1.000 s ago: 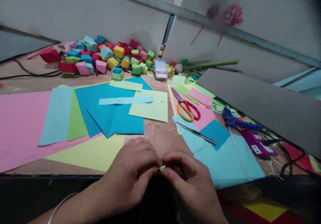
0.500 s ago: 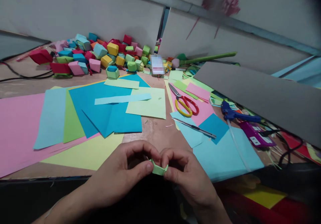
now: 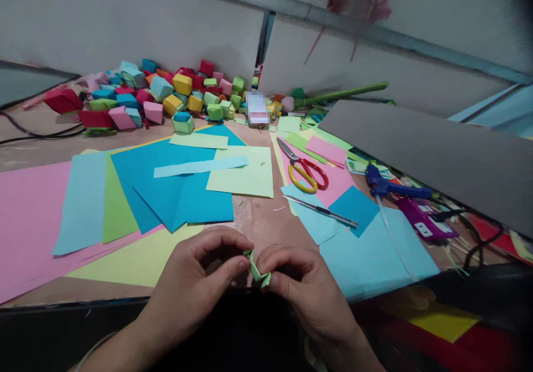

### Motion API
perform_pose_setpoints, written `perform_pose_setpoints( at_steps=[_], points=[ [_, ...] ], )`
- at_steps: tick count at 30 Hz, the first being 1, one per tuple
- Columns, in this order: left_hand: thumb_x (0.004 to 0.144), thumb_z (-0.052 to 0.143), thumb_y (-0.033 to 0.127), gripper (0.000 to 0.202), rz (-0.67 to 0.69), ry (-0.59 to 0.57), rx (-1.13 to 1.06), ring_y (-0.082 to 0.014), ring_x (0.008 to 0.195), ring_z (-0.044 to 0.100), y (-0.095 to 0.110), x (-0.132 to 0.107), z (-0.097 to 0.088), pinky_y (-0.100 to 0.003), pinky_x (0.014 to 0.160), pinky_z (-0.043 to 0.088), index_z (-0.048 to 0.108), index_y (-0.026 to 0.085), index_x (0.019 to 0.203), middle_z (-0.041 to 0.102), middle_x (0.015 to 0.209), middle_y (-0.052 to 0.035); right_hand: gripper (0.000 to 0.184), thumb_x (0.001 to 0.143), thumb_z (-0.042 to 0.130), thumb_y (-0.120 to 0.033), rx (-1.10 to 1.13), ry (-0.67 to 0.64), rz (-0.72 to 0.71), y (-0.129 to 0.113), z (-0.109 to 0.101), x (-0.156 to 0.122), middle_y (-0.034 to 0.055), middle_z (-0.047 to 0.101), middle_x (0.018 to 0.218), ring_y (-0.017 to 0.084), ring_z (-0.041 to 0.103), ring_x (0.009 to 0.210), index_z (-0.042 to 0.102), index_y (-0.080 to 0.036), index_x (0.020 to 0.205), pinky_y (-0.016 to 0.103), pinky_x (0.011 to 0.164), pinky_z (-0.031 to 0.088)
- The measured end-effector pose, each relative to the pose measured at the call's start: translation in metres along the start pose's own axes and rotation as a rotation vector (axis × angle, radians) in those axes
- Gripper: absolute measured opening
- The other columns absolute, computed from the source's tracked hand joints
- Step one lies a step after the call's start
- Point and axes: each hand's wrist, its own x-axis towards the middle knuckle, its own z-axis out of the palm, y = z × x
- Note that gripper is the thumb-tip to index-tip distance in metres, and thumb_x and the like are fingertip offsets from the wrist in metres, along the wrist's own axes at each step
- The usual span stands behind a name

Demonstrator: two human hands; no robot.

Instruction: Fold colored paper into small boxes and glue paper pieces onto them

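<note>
Between my hands, at the table's front edge, is a small folded strip of light green paper (image 3: pixel 257 270). My left hand (image 3: pixel 200 275) pinches its upper left end between thumb and fingers. My right hand (image 3: pixel 306 277) pinches the lower right end the same way. The strip is bent, with its ends turned up or out; parts of it are hidden by my fingertips. Just beyond my hands lie blue paper sheets (image 3: pixel 208 205), a pale green sheet (image 3: pixel 245 180) and a light blue strip (image 3: pixel 200 166).
Folded paper boxes (image 3: pixel 172 105) in many colours are heaped at the back left. Scissors (image 3: pixel 306 169), a craft knife (image 3: pixel 320 210) and a blue glue gun (image 3: pixel 391 187) lie to the right. A grey board (image 3: pixel 428 150) slants over the right side.
The green paper strip has tilted, its left end now higher and its right end lower. My left hand has shifted slightly left and up. The view has moved a little.
</note>
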Motion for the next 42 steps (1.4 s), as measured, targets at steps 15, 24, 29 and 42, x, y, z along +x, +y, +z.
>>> perform_pose_setpoints(
  at_steps=[15, 24, 29, 42],
  points=[
    [0.075, 0.065, 0.008, 0.022, 0.350, 0.124, 0.193, -0.0105, 0.072, 0.072, -0.003, -0.002, 0.003, -0.013, 0.064, 0.057, 0.078, 0.025, 0.082, 0.078, 0.078, 0.0017, 0.023, 0.068, 0.082, -0.016, 0.058, 0.102, 0.032, 0.007, 0.002, 0.003, -0.0035, 0.071, 0.077, 0.007, 0.064, 0.074, 0.069, -0.022, 0.086, 0.015, 0.070, 0.050],
    [0.080, 0.064, 0.018, 0.014, 0.275, 0.241, 0.350, -0.0143, 0.085, 0.070, -0.011, -0.003, 0.000, -0.021, 0.070, 0.058, 0.072, 0.027, 0.086, 0.074, 0.089, 0.0013, 0.010, 0.081, 0.071, -0.026, -0.161, 0.100, -0.028, 0.001, 0.004, -0.006, 0.0022, 0.073, 0.085, 0.015, 0.068, 0.074, 0.072, -0.021, 0.088, 0.025, 0.070, 0.055],
    [0.084, 0.059, 0.019, 0.017, 0.268, 0.192, 0.417, -0.0149, 0.082, 0.068, -0.014, -0.001, -0.002, -0.025, 0.069, 0.056, 0.069, 0.025, 0.096, 0.071, 0.095, -0.0014, 0.009, 0.081, 0.067, -0.020, -0.495, 0.159, -0.181, -0.004, 0.007, -0.003, 0.0036, 0.071, 0.088, 0.016, 0.067, 0.081, 0.071, -0.020, 0.089, 0.027, 0.073, 0.053],
    [0.084, 0.062, 0.029, 0.015, 0.172, 0.028, 0.815, -0.0172, 0.070, 0.058, -0.025, 0.011, -0.001, -0.029, 0.061, 0.043, 0.061, 0.021, 0.072, 0.063, 0.072, 0.0009, 0.016, 0.086, 0.053, -0.009, -1.112, 0.184, -0.376, 0.008, 0.000, 0.011, 0.0042, 0.057, 0.079, 0.017, 0.054, 0.077, 0.068, -0.017, 0.083, 0.029, 0.067, 0.042]
  ],
)
